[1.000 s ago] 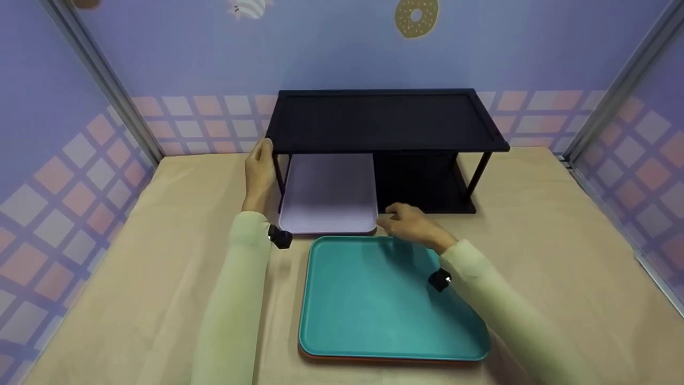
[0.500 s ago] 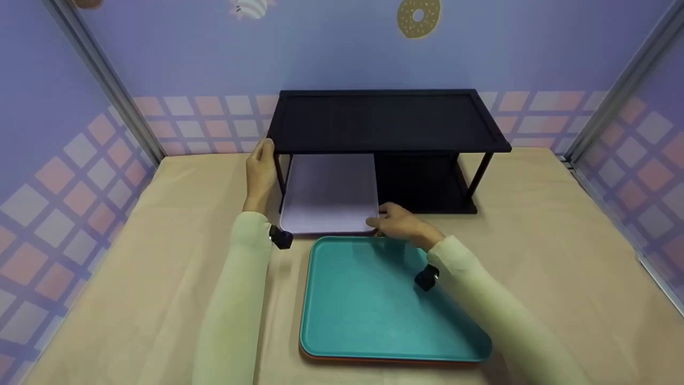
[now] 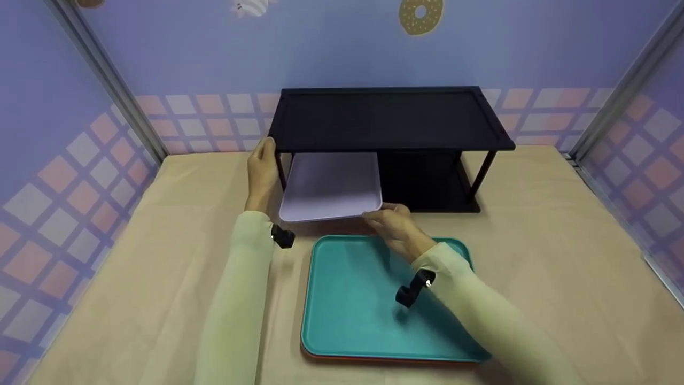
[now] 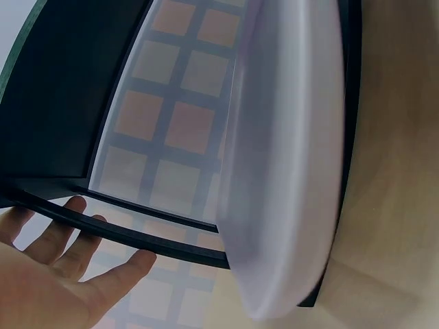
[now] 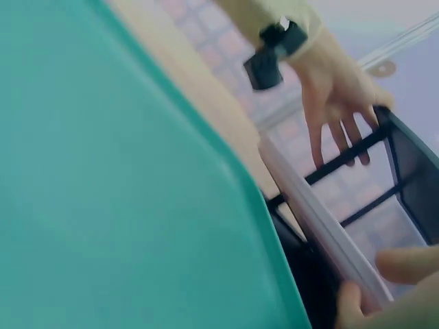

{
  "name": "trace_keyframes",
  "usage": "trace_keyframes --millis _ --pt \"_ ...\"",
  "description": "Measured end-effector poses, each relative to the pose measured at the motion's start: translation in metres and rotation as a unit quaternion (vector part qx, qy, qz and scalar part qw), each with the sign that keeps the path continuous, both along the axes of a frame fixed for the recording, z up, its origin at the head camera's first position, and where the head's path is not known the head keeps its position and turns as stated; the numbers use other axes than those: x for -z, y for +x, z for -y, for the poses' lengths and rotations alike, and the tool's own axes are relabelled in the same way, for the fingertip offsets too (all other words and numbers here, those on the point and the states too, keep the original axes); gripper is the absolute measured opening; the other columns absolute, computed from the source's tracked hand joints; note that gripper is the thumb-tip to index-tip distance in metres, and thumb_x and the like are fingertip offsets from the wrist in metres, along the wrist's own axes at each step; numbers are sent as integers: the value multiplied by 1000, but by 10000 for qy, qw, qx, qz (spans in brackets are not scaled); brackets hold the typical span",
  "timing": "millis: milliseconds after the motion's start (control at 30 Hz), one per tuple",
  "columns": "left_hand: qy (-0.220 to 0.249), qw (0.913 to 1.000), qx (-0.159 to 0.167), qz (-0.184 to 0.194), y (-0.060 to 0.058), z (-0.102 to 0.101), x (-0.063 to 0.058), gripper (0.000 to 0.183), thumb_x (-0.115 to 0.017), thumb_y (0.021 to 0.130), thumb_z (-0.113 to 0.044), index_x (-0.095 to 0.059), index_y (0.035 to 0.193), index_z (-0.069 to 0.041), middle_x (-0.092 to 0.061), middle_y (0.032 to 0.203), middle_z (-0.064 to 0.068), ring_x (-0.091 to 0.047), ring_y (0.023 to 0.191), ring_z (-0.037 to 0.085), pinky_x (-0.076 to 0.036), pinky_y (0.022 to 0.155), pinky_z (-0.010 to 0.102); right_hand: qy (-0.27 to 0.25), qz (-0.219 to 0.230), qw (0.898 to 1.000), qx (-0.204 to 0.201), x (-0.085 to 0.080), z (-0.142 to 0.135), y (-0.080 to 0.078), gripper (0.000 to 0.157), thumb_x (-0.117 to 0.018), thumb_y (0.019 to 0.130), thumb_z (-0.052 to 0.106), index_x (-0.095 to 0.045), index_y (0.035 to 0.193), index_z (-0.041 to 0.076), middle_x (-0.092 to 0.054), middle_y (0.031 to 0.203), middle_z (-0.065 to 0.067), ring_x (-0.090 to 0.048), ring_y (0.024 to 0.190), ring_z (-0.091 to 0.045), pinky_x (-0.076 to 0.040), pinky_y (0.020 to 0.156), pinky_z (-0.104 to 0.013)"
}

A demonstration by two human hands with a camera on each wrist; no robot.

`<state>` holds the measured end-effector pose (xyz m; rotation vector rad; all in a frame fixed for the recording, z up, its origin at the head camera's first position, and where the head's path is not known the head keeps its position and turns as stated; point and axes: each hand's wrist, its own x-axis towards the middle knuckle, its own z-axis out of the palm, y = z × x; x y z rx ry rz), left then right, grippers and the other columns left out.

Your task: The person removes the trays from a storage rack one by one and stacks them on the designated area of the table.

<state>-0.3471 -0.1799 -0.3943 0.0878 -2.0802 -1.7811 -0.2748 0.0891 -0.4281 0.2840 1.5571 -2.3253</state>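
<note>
A lavender tray point(image 3: 331, 184) sits partly inside a black two-tier rack point(image 3: 390, 120), on its left side. Its front edge is raised off the lower shelf point(image 3: 425, 184). My right hand point(image 3: 395, 227) pinches the tray's front right corner; in the right wrist view the thumb point(image 5: 405, 264) is on the inner side and a finger is on the outer side. With my left hand point(image 3: 262, 171) I hold the rack's upper left front corner. The left fingers point(image 4: 116, 277) reach behind the front post point(image 4: 185, 253) in the left wrist view.
A teal tray point(image 3: 368, 299) lies in front of the rack, below my right forearm. An orange edge point(image 3: 395, 361) shows beneath it. Beige cloth point(image 3: 561, 256) covers the table; patterned walls stand at the back and both sides.
My right hand has moved left onto the lavender tray's front right corner and taken hold of it. The tray's front edge has risen. The left hand stays at the rack.
</note>
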Motion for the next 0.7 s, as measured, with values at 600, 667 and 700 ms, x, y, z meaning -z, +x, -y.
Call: trace_keyframes --millis 600,667,700 --pt "-159 9998 69 -31 -4 -3 0 47 -42 111 -27 -49 151 -2 -45 158 16 -38 150 27 -32 123 29 -1389 -214 9848 1020 -5 34 16 44 -41 109 0 -35 152 0 -49 143 -24 -53 131 -31 -49 111 -41" --pt "-156 9998 120 -25 -5 -4 1 48 -42 111 -28 -48 151 -2 -44 158 16 -38 150 27 -32 123 29 -1369 -205 9837 1145 -8 32 17 43 -40 109 2 -36 152 -1 -50 141 -23 -54 128 -30 -50 110 -39" --pt "-153 9998 128 -10 -5 -4 2 48 -42 111 -28 -48 151 -2 -44 158 16 -37 150 27 -31 123 29 -1354 -190 9832 1206 -9 30 18 42 -40 110 3 -36 152 -1 -50 141 -23 -54 127 -29 -50 110 -39"
